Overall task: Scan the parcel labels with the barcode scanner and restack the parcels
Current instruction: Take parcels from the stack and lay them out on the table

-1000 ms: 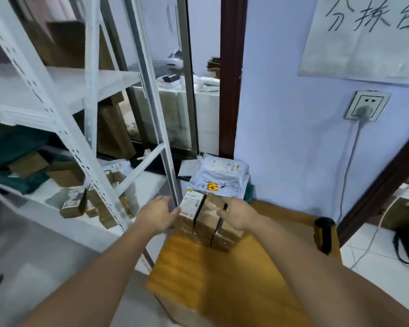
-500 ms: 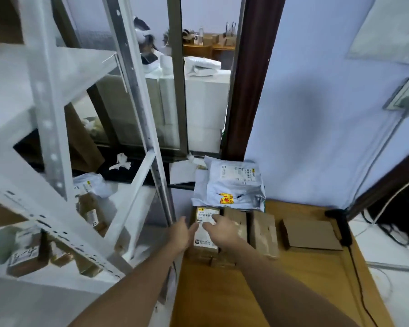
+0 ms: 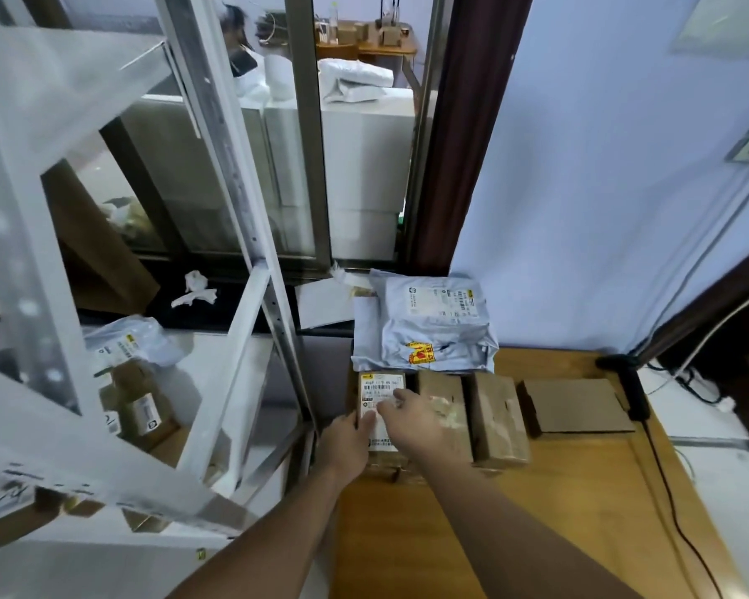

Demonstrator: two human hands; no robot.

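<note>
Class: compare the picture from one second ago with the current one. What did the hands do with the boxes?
The small boxes, held upright a second ago, now lie flat in a row. The left hand and right hand now rest on the labelled box. The grey mailers stayed put.

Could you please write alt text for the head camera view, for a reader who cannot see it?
Both hands, left and right, rest on a labelled box at the left end of a row of brown boxes on a wooden table. Grey mailers lie behind, a white shelf stands left.
</note>
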